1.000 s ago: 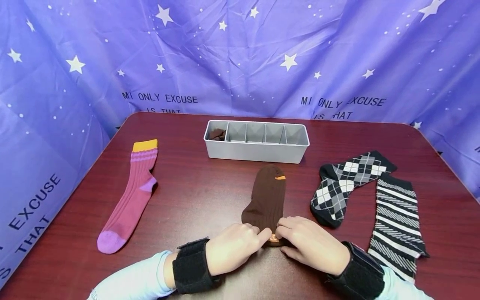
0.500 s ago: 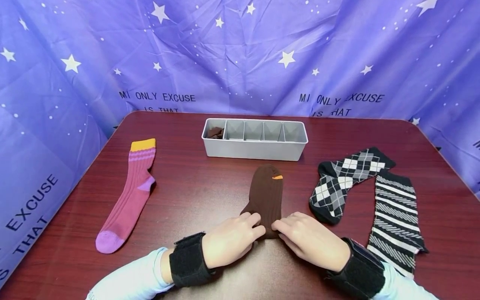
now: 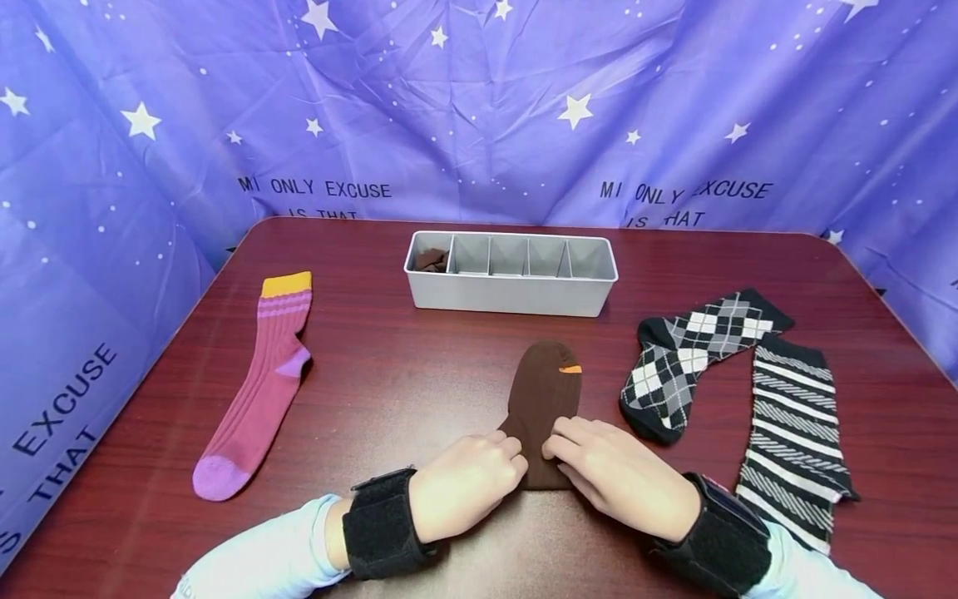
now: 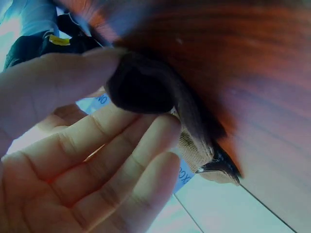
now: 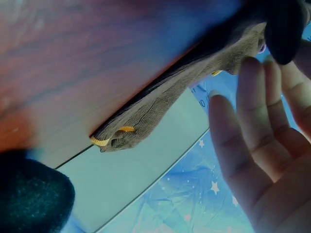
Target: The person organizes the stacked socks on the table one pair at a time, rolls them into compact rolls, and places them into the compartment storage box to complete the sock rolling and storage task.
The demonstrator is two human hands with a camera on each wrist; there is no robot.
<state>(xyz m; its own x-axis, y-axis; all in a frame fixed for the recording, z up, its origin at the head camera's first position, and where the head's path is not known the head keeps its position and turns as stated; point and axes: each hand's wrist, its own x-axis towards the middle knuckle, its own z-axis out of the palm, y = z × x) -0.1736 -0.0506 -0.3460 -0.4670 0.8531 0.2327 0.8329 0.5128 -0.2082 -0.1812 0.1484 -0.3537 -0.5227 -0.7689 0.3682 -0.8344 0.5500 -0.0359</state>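
Note:
A brown sock (image 3: 545,399) with a small orange mark lies lengthwise mid-table, rounded end toward the grey box. At its near end my left hand (image 3: 467,484) grips the left side; the left wrist view shows the dark rolled end of the sock (image 4: 141,87) between thumb and fingers. My right hand (image 3: 624,478) holds the same end from the right, fingers curled at the dark roll (image 5: 284,31). Two orange marks show at the far tip of the brown fabric (image 5: 146,114) in the right wrist view.
Behind the sock stands a grey divided box (image 3: 512,293), brown fabric (image 3: 432,260) in its leftmost compartment. A pink sock (image 3: 258,391) lies at left. An argyle sock (image 3: 692,358) and a striped sock (image 3: 795,433) lie at right, close together. A purple star-printed curtain (image 3: 464,108) hangs behind.
The orange patch at the sock's near end has gone out of sight as that end was turned over. The sock has shifted slightly right and nearer; both hands stay at its near end.

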